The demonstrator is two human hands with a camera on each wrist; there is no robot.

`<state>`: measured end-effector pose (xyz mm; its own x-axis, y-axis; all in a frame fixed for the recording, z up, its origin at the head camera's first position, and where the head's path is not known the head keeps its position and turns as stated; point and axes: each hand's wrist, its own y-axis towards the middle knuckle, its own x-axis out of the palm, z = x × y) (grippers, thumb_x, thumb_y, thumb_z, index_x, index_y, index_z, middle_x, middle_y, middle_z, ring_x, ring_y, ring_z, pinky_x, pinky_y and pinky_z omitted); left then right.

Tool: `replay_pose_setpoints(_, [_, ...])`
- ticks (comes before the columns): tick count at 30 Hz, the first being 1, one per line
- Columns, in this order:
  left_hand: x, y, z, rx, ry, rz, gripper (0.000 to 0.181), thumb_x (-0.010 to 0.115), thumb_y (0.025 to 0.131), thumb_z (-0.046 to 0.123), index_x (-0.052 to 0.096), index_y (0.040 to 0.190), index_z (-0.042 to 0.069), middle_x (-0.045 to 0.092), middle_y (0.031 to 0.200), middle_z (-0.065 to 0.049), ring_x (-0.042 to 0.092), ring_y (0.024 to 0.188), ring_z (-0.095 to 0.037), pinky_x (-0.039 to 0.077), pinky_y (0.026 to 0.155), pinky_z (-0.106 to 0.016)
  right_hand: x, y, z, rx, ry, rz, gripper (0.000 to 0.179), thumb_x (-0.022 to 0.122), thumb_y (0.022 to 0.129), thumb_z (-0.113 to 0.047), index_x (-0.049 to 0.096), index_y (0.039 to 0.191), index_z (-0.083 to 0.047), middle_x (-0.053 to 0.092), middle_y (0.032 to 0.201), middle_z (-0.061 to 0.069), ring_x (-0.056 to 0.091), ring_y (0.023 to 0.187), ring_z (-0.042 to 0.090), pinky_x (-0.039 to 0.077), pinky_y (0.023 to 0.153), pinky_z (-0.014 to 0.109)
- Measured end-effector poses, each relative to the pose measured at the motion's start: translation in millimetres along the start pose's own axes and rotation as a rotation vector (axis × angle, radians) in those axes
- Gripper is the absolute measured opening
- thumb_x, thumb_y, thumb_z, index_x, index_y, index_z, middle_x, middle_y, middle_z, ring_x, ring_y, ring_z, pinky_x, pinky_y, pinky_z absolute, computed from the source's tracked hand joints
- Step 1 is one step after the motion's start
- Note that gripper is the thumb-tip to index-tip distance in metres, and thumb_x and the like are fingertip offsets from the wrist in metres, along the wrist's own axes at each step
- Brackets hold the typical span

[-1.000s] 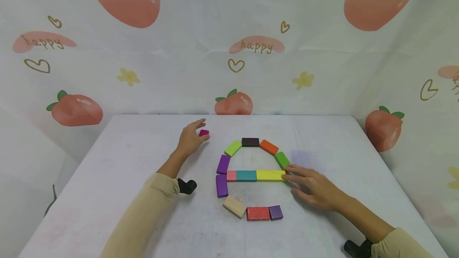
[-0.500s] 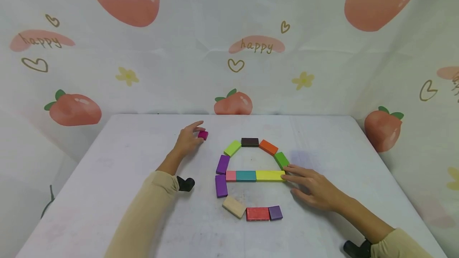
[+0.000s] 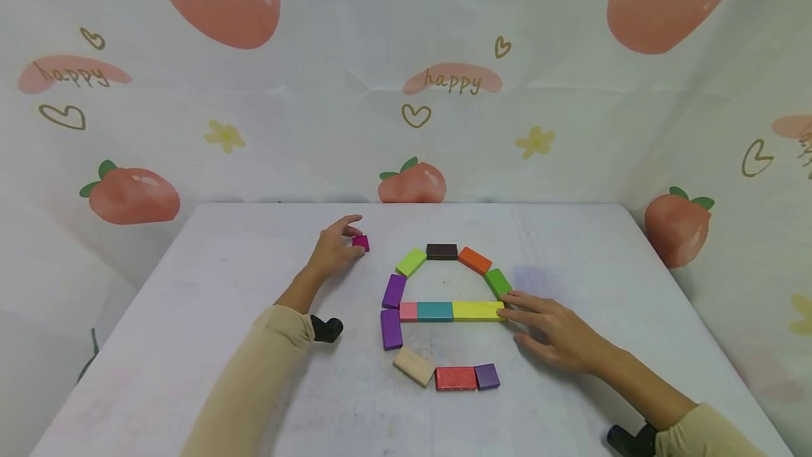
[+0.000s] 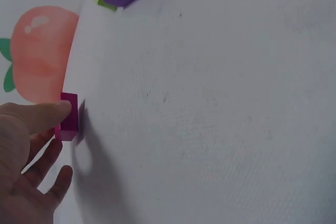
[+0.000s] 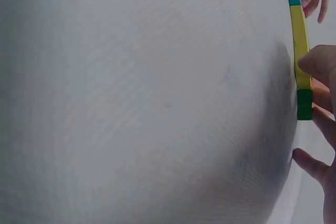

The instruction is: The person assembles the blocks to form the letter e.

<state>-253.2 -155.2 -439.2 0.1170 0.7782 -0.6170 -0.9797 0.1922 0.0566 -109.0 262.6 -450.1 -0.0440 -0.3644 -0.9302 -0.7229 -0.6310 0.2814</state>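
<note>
My left hand (image 3: 334,249) is at the far left of the block figure in the head view. It pinches a small magenta block (image 4: 69,119) between thumb and fingers, close over the table, as the left wrist view shows. My right hand (image 3: 558,333) lies at the figure's right side with fingers loosely extended. Its fingertips touch the lower end of the green block (image 3: 497,283) and the right end of the long yellow block (image 3: 477,311). In the right wrist view the thumb overlaps the yellow block.
An arch of lime (image 3: 411,262), black (image 3: 442,252), orange (image 3: 474,260) and purple (image 3: 394,291) blocks joins a middle row with pink (image 3: 409,312) and teal (image 3: 435,312) ones. Below lie wooden (image 3: 414,367), red (image 3: 455,379) and small dark purple (image 3: 487,376) blocks. A printed curtain (image 3: 355,147) stands behind the table.
The left hand has drawn the magenta block slightly toward the person and turned it, with the thumb now against its near side. The right hand and the laid blocks stay put.
</note>
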Motion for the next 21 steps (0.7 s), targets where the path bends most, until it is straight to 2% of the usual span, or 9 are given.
replay_pose_setpoints(4, [6.5, -4.1, 11.0, 0.050, -0.017, -0.027, 0.065, 0.074, 0.087, 0.002, 0.046, 0.145, 0.005, 0.068, 0.116, -0.017, 0.055, 0.120, -0.033, 0.043, 0.106, -0.051, 0, 0.0, 0, 0.005, -0.001, -0.005, 0.046, 0.080, 0.081, -0.019, 0.070, 0.126, -0.018, 0.060, 0.139, 0.004, 0.056, 0.128, 0.028, 0.054, 0.092, 0.049])
replay_pose_setpoints(10, [26.4, -14.7, 39.6, 0.191, -0.058, -0.106, 0.068, 0.078, 0.084, 0.008, 0.048, 0.145, 0.007, 0.071, 0.110, -0.009, 0.061, 0.113, -0.026, 0.047, 0.101, -0.049, -1, 0.1, 0, 0.020, -0.001, -0.014, 0.045, 0.080, 0.081, -0.019, 0.071, 0.126, -0.018, 0.060, 0.138, 0.004, 0.056, 0.128, 0.028, 0.054, 0.092, 0.050])
replay_pose_setpoints(17, [51.7, -29.1, 71.6, 0.345, -0.091, -0.197, 0.066, 0.078, 0.083, 0.004, 0.049, 0.143, 0.007, 0.071, 0.106, -0.004, 0.064, 0.104, -0.019, 0.050, 0.098, -0.043, 0, 0.2, 0, 0.015, 0.000, -0.011, 0.045, 0.080, 0.081, -0.019, 0.071, 0.125, -0.017, 0.060, 0.138, 0.004, 0.056, 0.128, 0.028, 0.054, 0.091, 0.049])
replay_pose_setpoints(21, [63.7, -37.7, 86.6, 0.401, -0.108, -0.241, 0.065, 0.077, 0.084, 0.004, 0.050, 0.142, 0.008, 0.070, 0.107, -0.004, 0.064, 0.105, -0.017, 0.049, 0.100, -0.043, -1, 0.4, 0, 0.011, 0.001, -0.005, 0.045, 0.080, 0.081, -0.019, 0.071, 0.125, -0.017, 0.061, 0.138, 0.004, 0.056, 0.127, 0.028, 0.054, 0.091, 0.049])
